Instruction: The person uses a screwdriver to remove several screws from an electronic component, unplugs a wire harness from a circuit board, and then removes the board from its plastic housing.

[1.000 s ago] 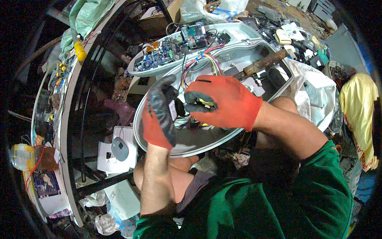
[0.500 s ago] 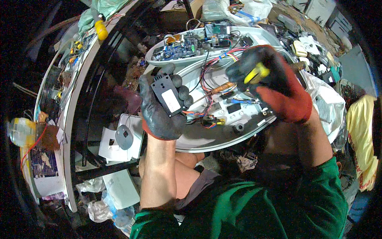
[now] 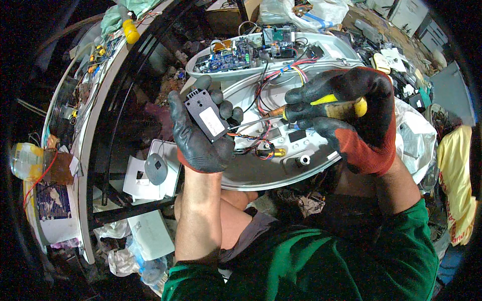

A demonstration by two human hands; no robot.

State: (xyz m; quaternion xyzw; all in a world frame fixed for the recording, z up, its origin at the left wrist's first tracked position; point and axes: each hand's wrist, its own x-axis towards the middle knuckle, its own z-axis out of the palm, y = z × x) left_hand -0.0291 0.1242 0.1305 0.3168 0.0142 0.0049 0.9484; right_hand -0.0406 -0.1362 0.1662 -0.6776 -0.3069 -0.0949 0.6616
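Note:
A small black plastic box point(image 3: 196, 103) with a white label lies across the palm of my gloved left hand point(image 3: 193, 143), the fingers curled round its far side. My right hand point(image 3: 346, 113), in a black and red glove, grips a screwdriver point(image 3: 360, 106) with a yellow and dark handle. Its long thin shaft points left, and the tip is at the box's right edge, by the wires; whether it touches cannot be made out. Beneath both hands is an open grey-white housing point(image 3: 271, 187) with bundled coloured wires point(image 3: 259, 93) inside.
Behind stands the housing's other half point(image 3: 334, 47), carrying circuit boards point(image 3: 228, 57). At the left is a white-edged shelf point(image 3: 103, 100) with tools and a jar point(image 3: 27, 161). Plastic bags point(image 3: 414, 135) and a yellow sack point(image 3: 459, 185) lie right. Scrap parts crowd the far right.
My right hand has turned and its grip on the screwdriver handle has shifted. The screwdriver tip has come slightly left, closer against the box. My left hand moved a little left.

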